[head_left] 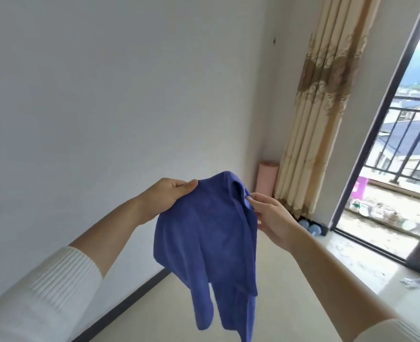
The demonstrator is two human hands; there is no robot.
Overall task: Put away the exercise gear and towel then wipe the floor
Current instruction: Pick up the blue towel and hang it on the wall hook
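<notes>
One head-worn wide-angle view looks forward and slightly down from the person's own eye line, tilted, facing a room corner where a white wall meets the curtain; both forearms reach in from the bottom edge, close to the lens

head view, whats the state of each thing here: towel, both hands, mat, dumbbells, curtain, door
blue towel: held up in the air, hanging loose, unfolded
left hand: gripping the towel's top left edge
right hand: pinching the towel's top right edge
pink mat: rolled, upright in the corner
blue dumbbells: on the floor by the curtain
curtain: drawn aside, bunched
sliding door: open to the balcony
</notes>
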